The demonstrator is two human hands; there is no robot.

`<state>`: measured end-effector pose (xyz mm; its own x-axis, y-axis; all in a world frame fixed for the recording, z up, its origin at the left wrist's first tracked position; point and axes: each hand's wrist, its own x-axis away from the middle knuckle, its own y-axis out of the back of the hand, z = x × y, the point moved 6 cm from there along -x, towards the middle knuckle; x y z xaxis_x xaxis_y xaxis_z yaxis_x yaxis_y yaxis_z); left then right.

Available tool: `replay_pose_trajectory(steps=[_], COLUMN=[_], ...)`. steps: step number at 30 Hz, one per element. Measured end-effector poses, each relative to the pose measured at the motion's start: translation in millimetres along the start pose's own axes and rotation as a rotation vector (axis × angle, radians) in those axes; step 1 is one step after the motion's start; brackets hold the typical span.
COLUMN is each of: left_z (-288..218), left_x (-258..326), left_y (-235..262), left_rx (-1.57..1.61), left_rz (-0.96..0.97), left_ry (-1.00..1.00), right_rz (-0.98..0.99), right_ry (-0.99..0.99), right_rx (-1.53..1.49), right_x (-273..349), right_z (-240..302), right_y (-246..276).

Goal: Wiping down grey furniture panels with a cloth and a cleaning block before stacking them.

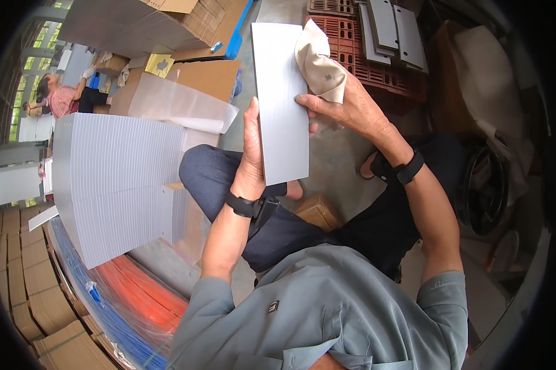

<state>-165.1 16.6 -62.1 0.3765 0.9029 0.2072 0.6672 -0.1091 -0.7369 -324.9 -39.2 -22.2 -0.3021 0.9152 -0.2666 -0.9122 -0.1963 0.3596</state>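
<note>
Upright in front of me is a long flat silver-grey panel [283, 117]. My left hand [251, 151] grips its left edge low down, thumb pointing up along the side. On the right edge, my right hand [352, 105] presses its thumb to the panel's face, with the other fingers partly hidden behind. A cream cloth [321, 61] is also in my right hand, bunched between the fingers and lying against the panel's upper right edge. At my left stands a large stack of similar grey panels [123, 179].
Red plastic crates [336, 37] ahead right carry grey panels with holes [392, 31]. Cardboard boxes [154, 28] stand ahead left, near clear plastic sheeting [179, 102]. Orange and blue wrapped bundles [142, 293] lie lower left beside cardboard stacks [31, 277]. A person [62, 102] works far left.
</note>
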Motion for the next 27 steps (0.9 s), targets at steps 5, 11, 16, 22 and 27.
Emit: replay_pose_trajectory(steps=[5,11,16,22,27], left_z=[-0.6,-0.5,-1.1,0.1,0.0], left_x=[-0.7,-2.3,-4.2,-2.4,-2.9], left_y=[-4.1,-5.5,-7.4,0.0,1.0], left_rx=[-0.023,-0.017,0.024,-0.015,-0.016], left_rz=[0.045,0.047,-0.060,0.024,-0.016], left_ry=[-0.012,-0.015,-0.062,-0.003,-0.010], right_rz=[0.123,0.107,0.023,0.027,0.127], right_ry=[-0.221,-0.127,-0.171,-0.073,-0.201], right_rx=[-0.180,-0.151,-0.113,-0.047,-0.227], right_x=[1.1,1.7,-2.7,1.7,1.4], right_z=[-8.4,-3.4,-11.3,-3.7,-10.1], right_y=[-7.0,-7.4,0.1,-7.6,-10.0])
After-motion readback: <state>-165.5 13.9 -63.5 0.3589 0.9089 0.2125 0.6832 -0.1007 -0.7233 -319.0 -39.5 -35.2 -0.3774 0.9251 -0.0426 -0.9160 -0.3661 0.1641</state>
